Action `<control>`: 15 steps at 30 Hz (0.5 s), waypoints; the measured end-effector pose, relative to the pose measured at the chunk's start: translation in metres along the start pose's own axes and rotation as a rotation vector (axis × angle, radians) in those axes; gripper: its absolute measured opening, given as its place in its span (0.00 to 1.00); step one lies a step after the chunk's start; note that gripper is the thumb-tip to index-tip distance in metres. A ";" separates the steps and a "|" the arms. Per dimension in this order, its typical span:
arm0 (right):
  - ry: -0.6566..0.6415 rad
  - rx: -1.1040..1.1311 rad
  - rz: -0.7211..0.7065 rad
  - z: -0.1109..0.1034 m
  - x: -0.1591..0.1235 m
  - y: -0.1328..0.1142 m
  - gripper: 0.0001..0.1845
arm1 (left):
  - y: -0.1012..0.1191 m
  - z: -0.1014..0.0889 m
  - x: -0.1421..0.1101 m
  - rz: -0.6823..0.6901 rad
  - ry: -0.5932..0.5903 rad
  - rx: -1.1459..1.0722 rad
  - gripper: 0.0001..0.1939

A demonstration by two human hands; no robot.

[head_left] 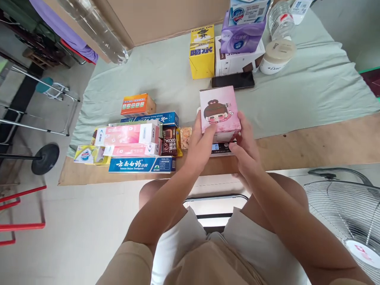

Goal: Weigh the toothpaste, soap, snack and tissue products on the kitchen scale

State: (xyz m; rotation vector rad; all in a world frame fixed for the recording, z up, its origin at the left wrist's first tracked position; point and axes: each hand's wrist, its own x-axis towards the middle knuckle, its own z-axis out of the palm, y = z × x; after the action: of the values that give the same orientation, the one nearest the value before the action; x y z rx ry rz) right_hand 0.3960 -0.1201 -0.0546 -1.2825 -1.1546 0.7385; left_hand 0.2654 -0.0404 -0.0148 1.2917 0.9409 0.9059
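A pink box (219, 107) with a cartoon girl on its top rests on a small digital scale (221, 147) at the table's front edge. My left hand (199, 145) grips the box's left side, thumb against its front. My right hand (245, 147) holds its right front corner with curled fingers. The scale's display shows just below the box, between my hands.
Toothpaste boxes (141, 164) and snack packs (169, 140) are stacked left of the scale. A black phone (233, 80), a yellow box (202, 52), a white box (237, 61) with purple packs, a cream jar (277, 57) and bottles stand behind. A fan (347, 215) stands at the lower right.
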 end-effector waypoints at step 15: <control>0.468 -0.035 -0.112 -0.024 0.025 0.025 0.27 | -0.009 -0.047 -0.012 0.312 0.118 0.100 0.28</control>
State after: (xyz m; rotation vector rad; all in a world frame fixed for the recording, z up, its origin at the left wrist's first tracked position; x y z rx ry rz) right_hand 0.4306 -0.1002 -0.0702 -1.3195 -0.8497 0.3098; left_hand 0.2174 -0.0356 -0.0248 1.5110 0.8993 1.1991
